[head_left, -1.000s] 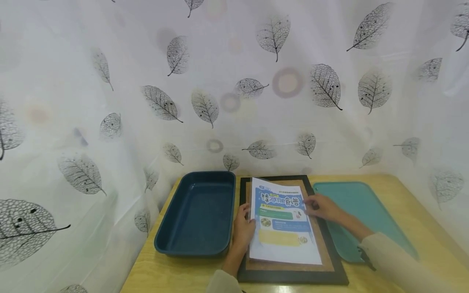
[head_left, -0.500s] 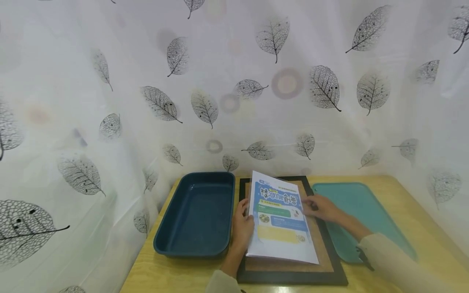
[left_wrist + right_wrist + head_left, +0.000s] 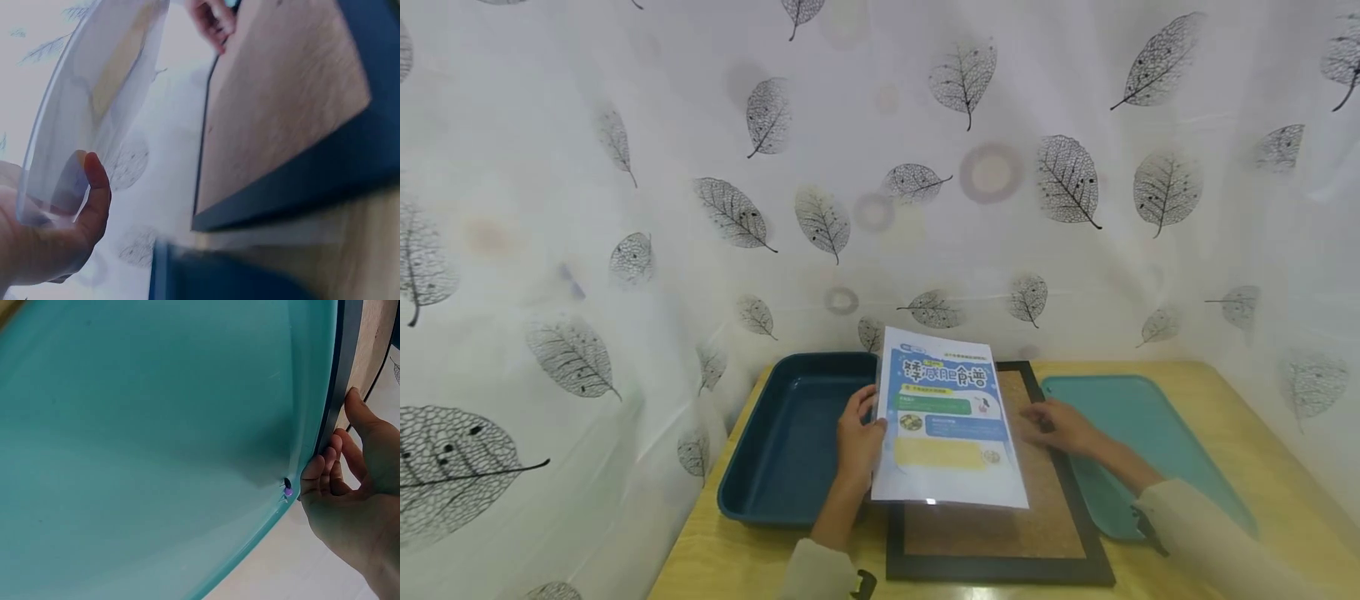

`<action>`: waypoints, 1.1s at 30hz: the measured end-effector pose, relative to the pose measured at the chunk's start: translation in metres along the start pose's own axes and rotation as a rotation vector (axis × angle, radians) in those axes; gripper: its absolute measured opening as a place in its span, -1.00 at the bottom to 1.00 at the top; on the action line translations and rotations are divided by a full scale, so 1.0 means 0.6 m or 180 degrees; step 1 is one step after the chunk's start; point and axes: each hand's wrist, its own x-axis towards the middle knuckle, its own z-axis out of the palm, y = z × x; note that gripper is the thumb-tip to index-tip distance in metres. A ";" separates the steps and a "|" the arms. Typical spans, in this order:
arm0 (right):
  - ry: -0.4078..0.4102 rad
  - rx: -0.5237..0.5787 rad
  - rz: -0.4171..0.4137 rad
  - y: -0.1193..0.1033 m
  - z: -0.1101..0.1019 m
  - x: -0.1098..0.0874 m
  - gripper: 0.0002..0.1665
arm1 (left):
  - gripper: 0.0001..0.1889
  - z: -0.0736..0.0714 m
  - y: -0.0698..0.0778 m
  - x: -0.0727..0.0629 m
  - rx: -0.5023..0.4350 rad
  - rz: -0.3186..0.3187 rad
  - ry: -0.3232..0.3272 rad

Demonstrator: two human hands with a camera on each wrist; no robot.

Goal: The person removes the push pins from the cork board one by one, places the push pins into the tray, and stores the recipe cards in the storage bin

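My left hand [image 3: 857, 437] pinches the left edge of a printed sheet [image 3: 943, 483] in a clear, glossy cover, its thumb in front. Raised off the corkboard [image 3: 992, 533], the sheet leans with its print toward me. The left wrist view shows the fingers [image 3: 97, 187] curled behind the cover. My right hand [image 3: 1062, 427] is over the corkboard's right edge, apart from the sheet. Seen from the right wrist, that hand [image 3: 369, 487] has its thumb and fingers loosely bent beside the dark frame, with nothing visible between them.
A deep dark blue tray [image 3: 808, 517] stands left of the corkboard. To the right lies a shallow teal tray [image 3: 1138, 433], with small push pins [image 3: 287, 489], one purple, near its corner. A leaf-patterned curtain [image 3: 880, 250] hangs behind the wooden table [image 3: 692, 558].
The sheet has risen off the corkboard and moved left with my left hand, uncovering more cork. My right hand has let go of its right edge and stays nearly in place.
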 end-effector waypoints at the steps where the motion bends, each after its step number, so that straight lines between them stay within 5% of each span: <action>1: -0.0011 0.0007 -0.0017 0.000 0.000 0.000 -0.43 | -0.37 -0.009 0.004 0.005 -0.0001 -0.0034 0.0017; 9: -0.0058 0.0022 -0.0128 0.001 0.001 0.000 -0.43 | -0.37 -0.106 0.020 0.042 0.0011 -0.0043 0.0060; 20: -0.0038 0.0021 -0.0089 0.002 0.001 -0.004 -0.45 | -0.32 -0.237 -0.002 0.093 0.0006 -0.0119 0.0042; 33: -0.0093 0.0006 -0.0088 -0.006 -0.001 -0.003 -0.44 | -0.27 -0.327 -0.043 0.134 0.0179 -0.0281 0.0057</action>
